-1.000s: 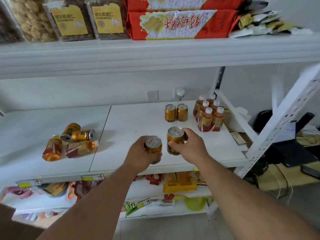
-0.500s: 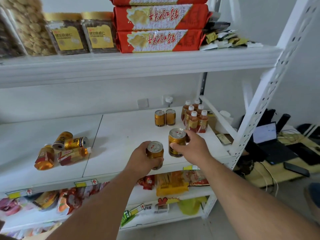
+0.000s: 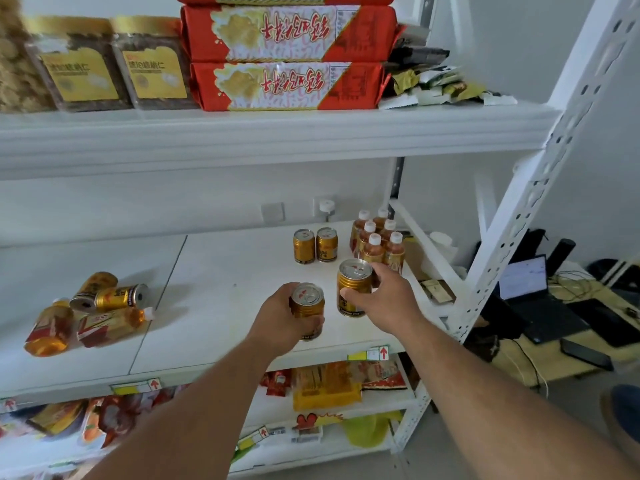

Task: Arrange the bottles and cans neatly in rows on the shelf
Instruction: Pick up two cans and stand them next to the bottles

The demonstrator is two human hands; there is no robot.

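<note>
Two gold cans are in hand at centre frame: the left hand (image 3: 277, 318) wraps one can (image 3: 307, 311), the right hand (image 3: 384, 299) clamps another (image 3: 354, 288), both grips closed around them above the shelf (image 3: 225, 271) front. Two upright cans (image 3: 315, 245) and six bottles (image 3: 379, 242) stand behind. Risk: the right knuckles sit close to the bottles and could topple them. Fallen stock (image 3: 90, 310) remains at left.

Red upward arrows mark the shelf-edge price tags (image 3: 378, 353); the red packages' (image 3: 287, 86) upside-down Chinese lettering stays unreadable.
</note>
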